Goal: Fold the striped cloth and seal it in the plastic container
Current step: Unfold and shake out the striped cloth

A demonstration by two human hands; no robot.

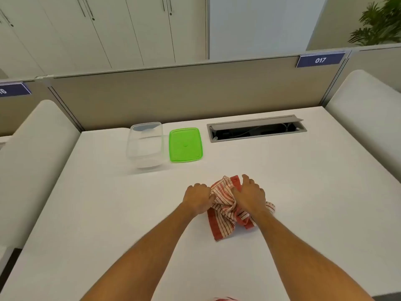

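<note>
Striped cloth (225, 213) lies bunched on the white desk (108, 213), well apart from the clear plastic container (144, 146) and the green lid (185, 145) set side by side farther back; the left hand (198, 198) pinches its left edge with curled fingers; the right hand (249, 194) lies over the top, fingers bent into the fabric, apparently gripping. Folding looks barely begun; the next move calls for spreading the cloth flat and finding its corners.

White desk (303, 181), open cable hatch (256, 129) (wires inside), beige partition (173, 94), blue 017 label (320, 60), leafy plant (382, 22)
</note>
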